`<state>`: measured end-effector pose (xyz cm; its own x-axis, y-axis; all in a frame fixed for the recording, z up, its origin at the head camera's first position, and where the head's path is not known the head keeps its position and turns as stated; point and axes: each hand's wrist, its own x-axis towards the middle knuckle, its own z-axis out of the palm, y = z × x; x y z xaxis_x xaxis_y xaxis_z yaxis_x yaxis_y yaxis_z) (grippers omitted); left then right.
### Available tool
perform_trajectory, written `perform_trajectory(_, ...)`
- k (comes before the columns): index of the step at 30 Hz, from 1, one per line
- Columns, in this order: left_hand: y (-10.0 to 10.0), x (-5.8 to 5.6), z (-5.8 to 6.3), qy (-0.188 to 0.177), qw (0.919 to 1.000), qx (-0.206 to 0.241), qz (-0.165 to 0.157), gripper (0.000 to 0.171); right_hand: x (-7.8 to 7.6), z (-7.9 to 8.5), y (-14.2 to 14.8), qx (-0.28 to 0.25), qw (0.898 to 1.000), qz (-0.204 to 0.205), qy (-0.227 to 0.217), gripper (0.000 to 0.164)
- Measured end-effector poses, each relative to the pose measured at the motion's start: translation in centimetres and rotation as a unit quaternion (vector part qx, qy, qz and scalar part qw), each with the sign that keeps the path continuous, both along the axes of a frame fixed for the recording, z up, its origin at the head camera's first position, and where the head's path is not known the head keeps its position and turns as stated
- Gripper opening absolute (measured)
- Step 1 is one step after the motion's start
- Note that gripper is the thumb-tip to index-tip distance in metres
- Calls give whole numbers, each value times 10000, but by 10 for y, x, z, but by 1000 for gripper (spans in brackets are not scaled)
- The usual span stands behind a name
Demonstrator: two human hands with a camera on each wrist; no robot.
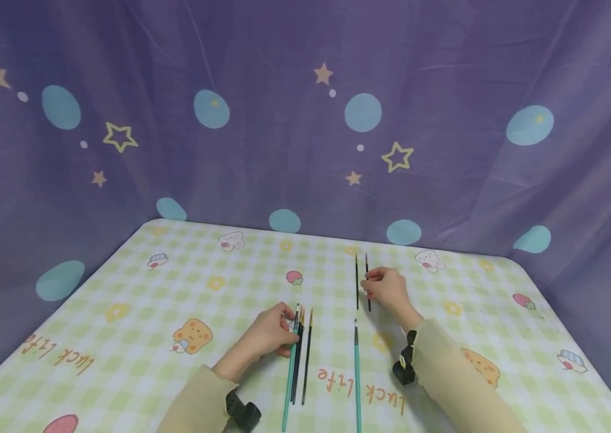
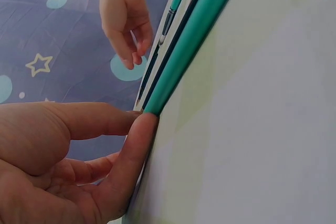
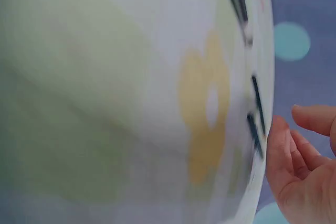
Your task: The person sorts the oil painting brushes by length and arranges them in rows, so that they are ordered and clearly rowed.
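Note:
My left hand [image 1: 270, 331] pinches a green paintbrush [image 1: 288, 388] near its ferrule between thumb and finger; the left wrist view shows the green handle [image 2: 194, 35] at the fingertips. Beside it lie several dark paintbrushes [image 1: 307, 364] with golden tips, handles toward me. My right hand [image 1: 386, 288] is at the far side, over the right one of two thin black paintbrushes [image 1: 356, 282]. In the right wrist view, this hand's thumb [image 3: 315, 119] and forefinger stand apart beside the brushes. Another green paintbrush [image 1: 358, 379] lies nearer me, below the black pair.
A checked tablecloth [image 1: 138, 361] with printed bears, flowers and letters covers the table. Behind its far edge hangs a purple curtain [image 1: 284, 162] with stars and blue spots. Dark cameras [image 1: 243, 412] are strapped to both wrists.

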<state>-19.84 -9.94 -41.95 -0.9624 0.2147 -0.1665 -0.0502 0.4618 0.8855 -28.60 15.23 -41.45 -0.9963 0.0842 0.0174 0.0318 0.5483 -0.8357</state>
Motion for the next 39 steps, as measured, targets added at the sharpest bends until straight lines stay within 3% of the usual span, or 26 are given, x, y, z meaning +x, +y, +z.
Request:
perform_trajectory(7, 0, 1, 1, 6, 10000, 20, -26, 34, 24, 5, -16, -466, 9986, 173, -177, 20)
perform_trajectory(19, 0, 1, 1, 27, 10000, -5, -7, 35, 64, 13, -53, -629, 9944, 786, -313, 16)
perform_trajectory(30, -1, 1, 2, 110, 9999, -36, -16, 35, 93, 8, -74, -154, 9859, 1618, -400, 12)
perform_trajectory(39, 0, 2, 3, 73, 9999, -50, -48, 34, 106, 7, -88, 416, 9816, 1742, -657, 26)
